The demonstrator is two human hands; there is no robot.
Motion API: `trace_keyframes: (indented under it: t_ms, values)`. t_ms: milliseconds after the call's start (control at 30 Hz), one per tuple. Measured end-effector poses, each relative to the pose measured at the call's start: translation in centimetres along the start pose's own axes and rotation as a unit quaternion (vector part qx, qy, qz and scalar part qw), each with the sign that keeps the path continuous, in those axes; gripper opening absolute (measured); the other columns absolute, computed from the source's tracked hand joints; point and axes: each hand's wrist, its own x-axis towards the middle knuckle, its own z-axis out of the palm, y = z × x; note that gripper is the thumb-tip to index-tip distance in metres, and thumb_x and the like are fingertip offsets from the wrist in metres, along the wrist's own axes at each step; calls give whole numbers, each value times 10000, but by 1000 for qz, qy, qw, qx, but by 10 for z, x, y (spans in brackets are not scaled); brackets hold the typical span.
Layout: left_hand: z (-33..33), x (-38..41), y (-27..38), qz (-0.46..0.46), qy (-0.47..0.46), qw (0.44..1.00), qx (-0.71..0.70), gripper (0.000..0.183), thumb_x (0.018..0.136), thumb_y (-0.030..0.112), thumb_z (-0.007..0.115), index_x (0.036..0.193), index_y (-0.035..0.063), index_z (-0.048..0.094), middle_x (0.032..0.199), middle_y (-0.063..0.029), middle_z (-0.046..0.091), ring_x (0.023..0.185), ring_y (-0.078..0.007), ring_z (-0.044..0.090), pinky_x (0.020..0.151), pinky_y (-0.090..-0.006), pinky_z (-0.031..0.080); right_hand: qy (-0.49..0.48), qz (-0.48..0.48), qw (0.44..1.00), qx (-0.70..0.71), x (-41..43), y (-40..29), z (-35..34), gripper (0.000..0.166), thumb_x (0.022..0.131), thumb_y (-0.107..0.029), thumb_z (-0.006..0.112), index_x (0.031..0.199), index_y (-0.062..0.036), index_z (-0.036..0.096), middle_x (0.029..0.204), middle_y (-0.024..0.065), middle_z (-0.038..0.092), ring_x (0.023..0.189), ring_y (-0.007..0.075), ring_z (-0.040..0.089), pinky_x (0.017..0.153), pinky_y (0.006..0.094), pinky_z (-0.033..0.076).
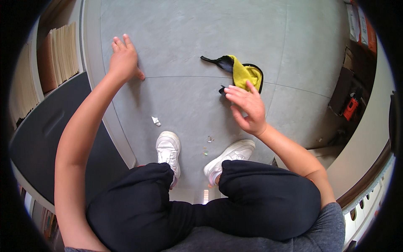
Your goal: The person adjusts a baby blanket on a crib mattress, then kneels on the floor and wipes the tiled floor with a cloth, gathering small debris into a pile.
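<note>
My left hand (124, 60) is at the upper left, above the grey tiled floor (189, 97) beside the shelf base, fingers spread and holding nothing. A yellow cloth item with black edging and a black strap (241, 74) lies crumpled on the floor, right of centre. My right hand (248, 108) is just below it, fingers apart, overlapping its lower edge in view; I cannot tell whether they touch. A white crumpled paper scrap (156, 121) lies above my left shoe (168, 148). Small bits of debris (210, 139) lie between the shoes.
Left stands a shelf with rows of books or papers (63, 53) and a dark panel (53, 132). At right, packs (359, 25), a dark box (341, 89) and an orange-red tool-like object (350, 108) sit under a curved pale edge. My right shoe (233, 154) is planted below my right hand.
</note>
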Motion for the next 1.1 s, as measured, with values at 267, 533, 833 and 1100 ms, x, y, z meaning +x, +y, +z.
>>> trace_keyframes:
  t_ms: [267, 533, 833, 1100]
  values:
    - [-3, -2, 0, -6, -12, 1000, 9, 1629, 455, 310, 1080, 1603, -196, 42, 1601, -530, 149, 1537, -595, 255, 1214, -467, 421, -44, 64, 973, -219, 13, 29, 18, 639, 872, -113, 717, 1491, -38, 575, 1619, 149, 494, 1496, 367, 465, 1226, 469, 388]
    - [0, 1, 1, 7, 0, 998, 66, 1662, 419, 426, 1079, 1592, -212, 88, 1577, -545, 191, 1514, -603, 300, 1155, -449, 492, -229, -117, 966, -21, -67, -3, 108, 491, 924, -108, 581, 1409, -63, 640, 1531, 96, 588, 1438, 263, 538, 1019, 378, 525]
    - [7, 2, -2, 5, 0, 999, 47, 1674, 415, 438, 1077, 1589, -217, 80, 1568, -553, 192, 1514, -603, 301, 1153, -431, 495, -139, 209, 935, 250, -54, -46, 65, 319, 774, 93, 555, 984, -71, 730, 964, 107, 735, 978, 280, 697, 902, 384, 559]
    - [-6, -2, -1, -23, -31, 998, 45, 1660, 445, 356, 1082, 1608, -187, 30, 1620, -515, 121, 1559, -562, 239, 1181, -455, 464, 0, 343, 906, 250, 13, 64, -63, 449, 754, 134, 394, 993, -5, 748, 1004, 70, 761, 1003, 170, 695, 962, 311, 543]
